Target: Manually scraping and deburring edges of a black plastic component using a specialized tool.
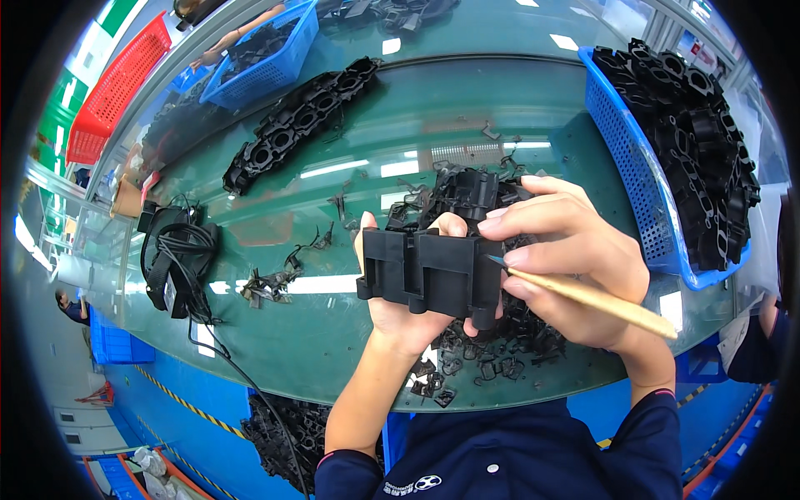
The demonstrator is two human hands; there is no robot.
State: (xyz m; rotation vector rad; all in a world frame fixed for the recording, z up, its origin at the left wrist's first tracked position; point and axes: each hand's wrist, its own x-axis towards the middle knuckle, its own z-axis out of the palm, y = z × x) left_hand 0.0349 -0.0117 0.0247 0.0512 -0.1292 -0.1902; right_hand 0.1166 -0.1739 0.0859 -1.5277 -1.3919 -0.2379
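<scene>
A boxy black moulded plastic part (446, 279) with open compartments is held up at the middle of the view. My left hand (404, 327) is closed around it from below and behind, its fingertips showing at the upper edge. In my right hand (587, 258) is a trimming knife (596, 305) with a pale yellow handle, gripped like a pen. Its small dark tip meets or nearly meets the part's right side; exact contact is hard to tell. Beneath and behind both hands lies a heap of black plastic scraps (533, 337).
On the green table (333, 217) lies a long black manifold-like part (300, 117). A blue basket (637, 183) of similar parts stands right. Coiled black cable (179, 254) sits left, its cord over the near edge. Across the table are another blue basket (262, 62) and another person's arm (237, 35).
</scene>
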